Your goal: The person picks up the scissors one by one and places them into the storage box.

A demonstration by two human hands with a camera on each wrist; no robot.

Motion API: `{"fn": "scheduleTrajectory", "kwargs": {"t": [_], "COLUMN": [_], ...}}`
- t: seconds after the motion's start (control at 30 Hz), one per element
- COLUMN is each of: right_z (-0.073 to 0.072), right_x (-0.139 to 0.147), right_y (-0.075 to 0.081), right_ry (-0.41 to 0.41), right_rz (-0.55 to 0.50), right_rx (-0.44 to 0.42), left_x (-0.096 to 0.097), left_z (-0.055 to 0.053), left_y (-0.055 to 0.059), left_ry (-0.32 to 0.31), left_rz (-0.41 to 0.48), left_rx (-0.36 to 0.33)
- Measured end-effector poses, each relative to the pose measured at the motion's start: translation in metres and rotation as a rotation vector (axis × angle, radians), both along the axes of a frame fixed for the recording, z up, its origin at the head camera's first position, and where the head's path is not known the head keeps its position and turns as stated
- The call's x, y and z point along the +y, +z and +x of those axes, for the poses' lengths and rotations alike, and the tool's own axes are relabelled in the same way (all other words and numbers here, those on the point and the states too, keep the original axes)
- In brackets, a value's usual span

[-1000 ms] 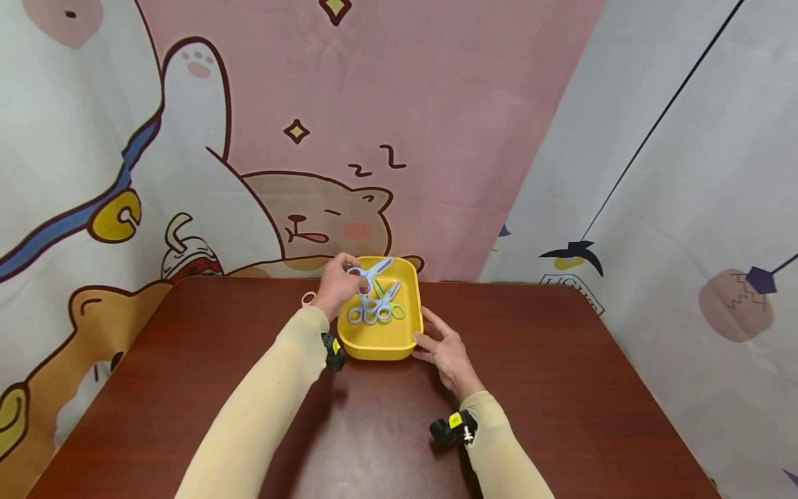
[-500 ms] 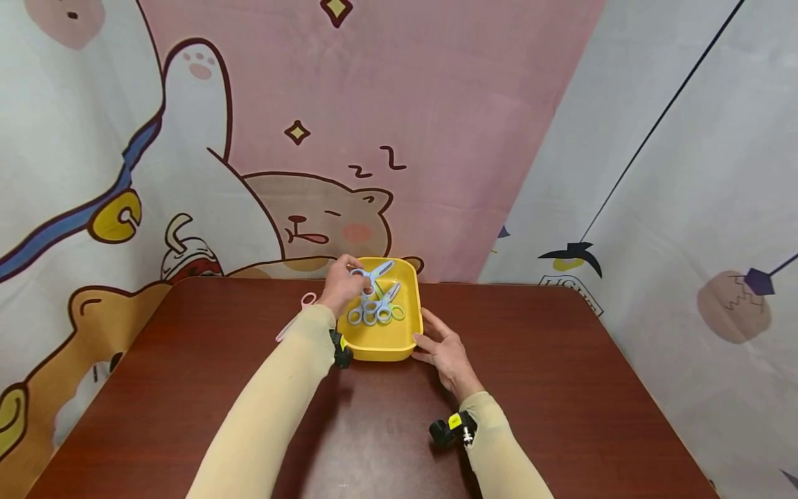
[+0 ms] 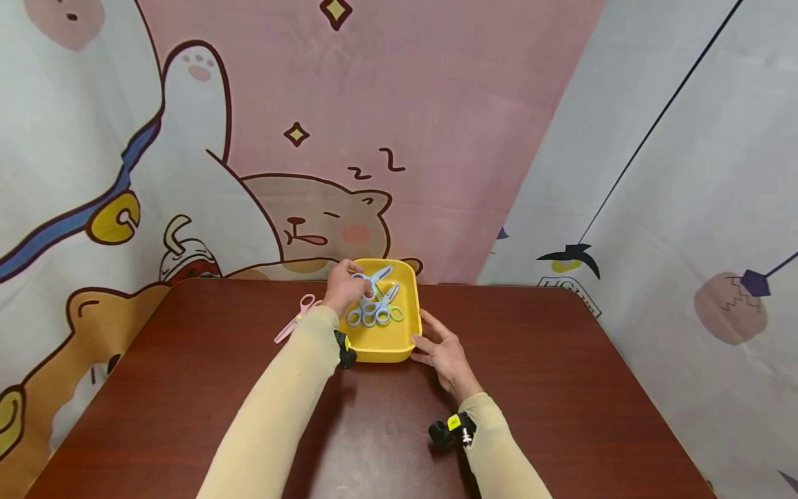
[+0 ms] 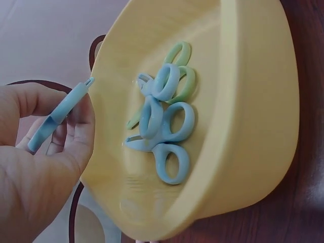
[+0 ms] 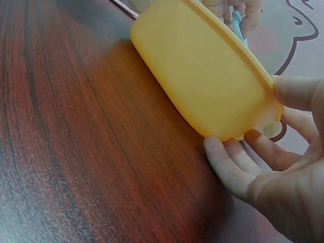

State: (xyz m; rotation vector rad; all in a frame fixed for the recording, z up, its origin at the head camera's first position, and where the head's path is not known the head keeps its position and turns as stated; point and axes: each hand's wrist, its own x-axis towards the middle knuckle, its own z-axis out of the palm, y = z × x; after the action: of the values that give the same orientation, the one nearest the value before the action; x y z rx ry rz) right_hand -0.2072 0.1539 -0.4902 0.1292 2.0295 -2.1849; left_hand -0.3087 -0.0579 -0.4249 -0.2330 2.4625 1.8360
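My left hand point(image 3: 344, 287) pinches the handles of a pair of light-blue scissors point(image 3: 380, 273) over the back left of a yellow plastic bin point(image 3: 382, 357). From the left wrist, those scissors point(image 4: 58, 116) appear edge-on between thumb and fingers. Inside the bin lie more blue scissors point(image 4: 172, 164) and a green pair point(image 4: 186, 86), overlapping, handles toward the near end. My right hand point(image 3: 445, 352) holds the bin's right side. Seen from the right wrist, its thumb point(image 5: 296, 92) is at the rim and the other fingers point(image 5: 225, 164) curve against the outer wall and lower edge.
Pink scissors point(image 3: 293, 322) lie on the dark wooden table point(image 3: 536, 360), left of the bin and partly behind my left sleeve point(image 3: 280, 402). A cartoon-printed cloth point(image 3: 461, 138) hangs along the table's back edge, close behind the bin.
My left hand and forearm have shifted slightly right, with the scissors still in the fingers. More of the pink scissors shows now. The right hand and the bin stay in place.
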Motion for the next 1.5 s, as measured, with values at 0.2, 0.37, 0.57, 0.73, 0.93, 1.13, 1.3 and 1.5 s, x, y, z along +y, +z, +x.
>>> {"fn": "scheduleTrajectory", "kwargs": {"t": [0.2,0.37,0.57,0.73,0.93,1.13,1.3,1.5], "right_z": [0.0001,0.0004,0.0001,0.0001,-0.0004,-0.0009,-0.0004,-0.0018], "right_x": [-0.0005,-0.0004,-0.0004,-0.0005,-0.0002,-0.0006,-0.0008,0.0007], "right_y": [-0.0014,-0.0023,-0.0026,-0.0030,-0.0040,-0.0034,-0.0020,-0.0013], "right_ry": [0.005,0.006,0.011,0.006,0.003,-0.002,-0.007,-0.006], "right_rz": [-0.002,-0.004,-0.005,-0.006,-0.011,-0.016,-0.014,-0.008], "right_rx": [-0.002,-0.001,-0.003,-0.003,-0.004,-0.005,-0.002,-0.011], "left_x": [0.0014,0.0027,0.0033,0.0050,0.0091,0.0102,0.0083,0.0039], "left_z": [-0.0001,-0.0001,0.0016,0.0039,0.0053,0.0047,0.0045,0.0054], "left_y": [-0.0034,-0.0060,-0.0076,-0.0067,-0.0073,-0.0083,-0.0074,-0.0002], "left_ry": [-0.002,-0.001,0.011,0.023,0.033,0.015,-0.016,-0.051], "left_rz": [-0.050,-0.077,-0.108,-0.135,-0.171,-0.176,-0.174,-0.167], "left_rx": [-0.010,-0.023,-0.047,-0.069,-0.084,-0.106,-0.130,-0.153]}}
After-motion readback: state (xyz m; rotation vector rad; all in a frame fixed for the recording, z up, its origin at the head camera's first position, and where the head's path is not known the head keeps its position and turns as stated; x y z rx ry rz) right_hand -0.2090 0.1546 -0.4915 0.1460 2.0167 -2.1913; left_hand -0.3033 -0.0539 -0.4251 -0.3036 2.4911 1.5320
